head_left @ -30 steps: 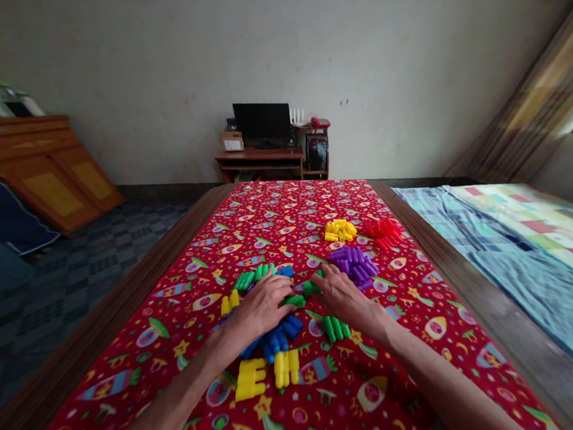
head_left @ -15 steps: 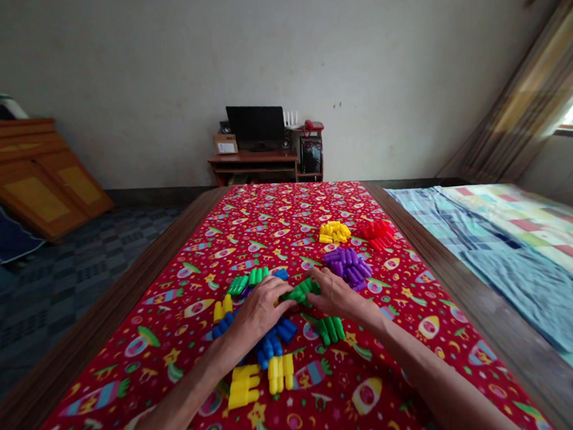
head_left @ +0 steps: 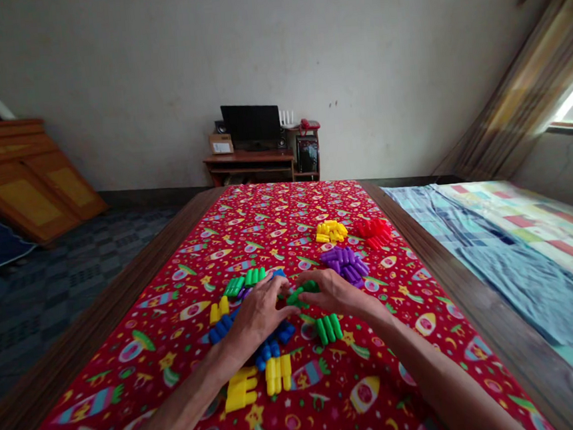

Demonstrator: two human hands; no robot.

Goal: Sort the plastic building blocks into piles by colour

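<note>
My left hand arches over the blue building blocks, its thumb and fingers apart with nothing seen between them. My right hand has its thumb and fingers around green building blocks, partly hidden by the fingers. Just below it lies another green block with rounded prongs. Beyond my left hand are more green blocks. Yellow blocks lie nearer to me, and another yellow block is left of the blue ones.
Purple blocks, yellow blocks and red blocks form separate piles at the right. A red patterned cloth covers the table. Behind it stands a desk with a monitor; a bed is on the right.
The thumb and fingers of my left hand have spread apart, off the green blocks. My right hand stays at the green blocks. The view has shifted slightly.
</note>
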